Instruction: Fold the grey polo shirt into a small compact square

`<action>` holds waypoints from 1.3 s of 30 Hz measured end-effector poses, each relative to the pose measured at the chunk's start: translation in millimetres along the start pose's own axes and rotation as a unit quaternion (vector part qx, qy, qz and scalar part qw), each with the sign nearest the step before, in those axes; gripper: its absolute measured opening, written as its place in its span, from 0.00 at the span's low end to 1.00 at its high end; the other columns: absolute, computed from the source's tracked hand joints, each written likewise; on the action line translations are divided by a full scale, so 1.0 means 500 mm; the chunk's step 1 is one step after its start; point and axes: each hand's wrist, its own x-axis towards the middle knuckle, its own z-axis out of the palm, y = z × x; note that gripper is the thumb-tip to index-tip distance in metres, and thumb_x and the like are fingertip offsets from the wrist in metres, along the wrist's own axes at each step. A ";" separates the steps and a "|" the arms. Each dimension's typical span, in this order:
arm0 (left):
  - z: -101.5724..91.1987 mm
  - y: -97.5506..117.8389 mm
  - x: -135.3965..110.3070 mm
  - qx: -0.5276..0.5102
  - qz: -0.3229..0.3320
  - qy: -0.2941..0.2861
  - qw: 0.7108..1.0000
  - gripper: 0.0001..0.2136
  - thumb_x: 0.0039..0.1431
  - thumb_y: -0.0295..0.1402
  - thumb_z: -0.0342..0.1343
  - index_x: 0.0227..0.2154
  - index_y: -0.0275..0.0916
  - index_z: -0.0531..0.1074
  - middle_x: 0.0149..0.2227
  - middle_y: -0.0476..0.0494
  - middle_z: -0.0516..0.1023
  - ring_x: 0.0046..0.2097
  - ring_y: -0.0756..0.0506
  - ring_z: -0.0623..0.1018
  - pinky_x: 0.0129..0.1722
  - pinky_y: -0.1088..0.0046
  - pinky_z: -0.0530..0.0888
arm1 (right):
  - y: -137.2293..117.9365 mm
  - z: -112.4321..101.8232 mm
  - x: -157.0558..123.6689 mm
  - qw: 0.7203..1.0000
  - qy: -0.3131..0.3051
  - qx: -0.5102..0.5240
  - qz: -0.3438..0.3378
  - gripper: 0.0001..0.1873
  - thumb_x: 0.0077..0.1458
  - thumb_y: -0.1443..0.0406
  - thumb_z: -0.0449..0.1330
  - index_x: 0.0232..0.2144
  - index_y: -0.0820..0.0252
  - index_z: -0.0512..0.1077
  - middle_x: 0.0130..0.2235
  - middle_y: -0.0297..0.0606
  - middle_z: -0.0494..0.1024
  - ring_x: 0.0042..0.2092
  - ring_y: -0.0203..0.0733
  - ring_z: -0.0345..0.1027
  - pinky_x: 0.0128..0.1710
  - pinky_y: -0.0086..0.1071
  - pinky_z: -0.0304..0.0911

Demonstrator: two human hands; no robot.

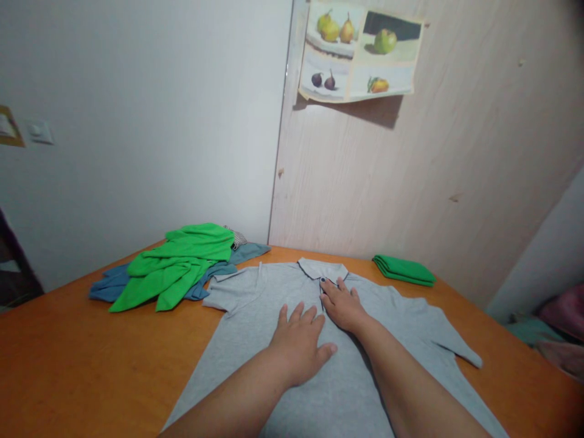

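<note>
A light grey polo shirt lies spread face up on the table, its collar toward the wall and its short sleeves out to both sides. My left hand rests on the chest of the shirt with the fingers spread. Just below the collar, my right hand lies over the button placket, fingers stretched out and touching the fabric near a dark button. Neither hand grips the cloth. My forearms cover part of the shirt's lower front, and its hem runs out of view at the bottom.
Crumpled bright green cloth lies over blue-grey cloth at the back left of the orange-brown table. A folded green cloth sits at the back right. Walls border the table's far edge, with a fruit poster above.
</note>
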 end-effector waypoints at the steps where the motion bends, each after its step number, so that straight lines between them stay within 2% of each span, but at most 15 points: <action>1: 0.001 -0.001 0.000 0.000 0.001 0.001 1.000 0.32 0.65 0.56 0.38 0.65 0.44 0.59 0.69 0.40 0.55 0.70 0.31 0.49 0.64 0.37 0.42 | 0.000 -0.001 0.000 1.000 -0.005 -0.001 0.002 0.30 0.67 0.54 0.39 0.68 0.51 0.51 0.71 0.34 0.47 0.71 0.57 0.30 0.64 0.63 0.35; 5: 0.004 -0.003 0.000 -0.003 0.002 0.004 1.000 0.32 0.64 0.57 0.38 0.65 0.45 0.59 0.69 0.40 0.55 0.70 0.31 0.49 0.64 0.37 0.42 | 0.007 0.001 0.003 1.000 -0.006 0.018 0.001 0.30 0.67 0.53 0.40 0.68 0.50 0.52 0.71 0.34 0.47 0.71 0.57 0.31 0.64 0.64 0.35; 11: 0.002 -0.003 -0.001 -0.006 0.005 0.003 1.000 0.31 0.65 0.57 0.39 0.65 0.49 0.58 0.69 0.41 0.55 0.70 0.31 0.49 0.64 0.36 0.42 | 0.018 -0.002 0.009 0.996 0.067 0.052 0.006 0.24 0.67 0.58 0.42 0.60 0.49 0.65 0.66 0.36 0.63 0.70 0.52 0.40 0.64 0.61 0.37; 13: 0.000 -0.002 -0.001 -0.007 0.005 -0.001 1.000 0.31 0.65 0.57 0.39 0.65 0.49 0.58 0.69 0.41 0.55 0.70 0.30 0.49 0.64 0.36 0.42 | 0.016 -0.003 0.010 0.996 0.073 0.049 -0.008 0.23 0.66 0.59 0.44 0.59 0.49 0.67 0.65 0.36 0.65 0.70 0.51 0.42 0.65 0.59 0.38; 22: -0.004 0.001 -0.001 -0.004 0.002 -0.005 1.000 0.30 0.65 0.56 0.39 0.65 0.50 0.58 0.69 0.41 0.55 0.70 0.31 0.49 0.64 0.37 0.42 | 0.009 0.005 0.012 0.999 0.025 0.029 -0.026 0.25 0.66 0.58 0.45 0.63 0.47 0.63 0.68 0.35 0.57 0.70 0.56 0.38 0.63 0.65 0.37; 29: -0.003 0.000 0.000 -0.003 0.004 -0.002 1.000 0.30 0.65 0.56 0.39 0.65 0.49 0.59 0.69 0.41 0.55 0.70 0.31 0.49 0.64 0.36 0.42 | 0.027 -0.006 0.011 0.995 0.064 0.075 -0.015 0.22 0.66 0.57 0.46 0.56 0.48 0.70 0.62 0.36 0.69 0.69 0.50 0.46 0.65 0.56 0.40; 32: -0.003 0.001 0.000 -0.006 0.002 -0.005 1.000 0.30 0.65 0.56 0.39 0.65 0.49 0.58 0.69 0.41 0.55 0.70 0.31 0.48 0.64 0.36 0.41 | 0.024 -0.004 0.010 0.996 0.050 0.065 -0.027 0.23 0.64 0.54 0.50 0.57 0.47 0.69 0.64 0.36 0.66 0.69 0.53 0.44 0.64 0.60 0.39; 35: -0.003 0.001 0.000 -0.005 0.001 -0.004 1.000 0.30 0.64 0.56 0.39 0.65 0.50 0.58 0.69 0.42 0.55 0.70 0.31 0.48 0.64 0.36 0.41 | 0.017 0.001 0.011 0.997 0.045 0.054 -0.026 0.24 0.64 0.53 0.50 0.60 0.48 0.66 0.66 0.37 0.62 0.70 0.55 0.42 0.64 0.64 0.38; 39: -0.004 0.000 -0.001 -0.005 0.002 -0.009 1.000 0.30 0.65 0.56 0.39 0.65 0.50 0.58 0.69 0.42 0.54 0.70 0.31 0.48 0.64 0.36 0.41 | 0.026 0.002 0.016 0.996 0.023 0.081 -0.015 0.25 0.65 0.53 0.48 0.61 0.48 0.65 0.67 0.36 0.59 0.71 0.55 0.38 0.65 0.63 0.35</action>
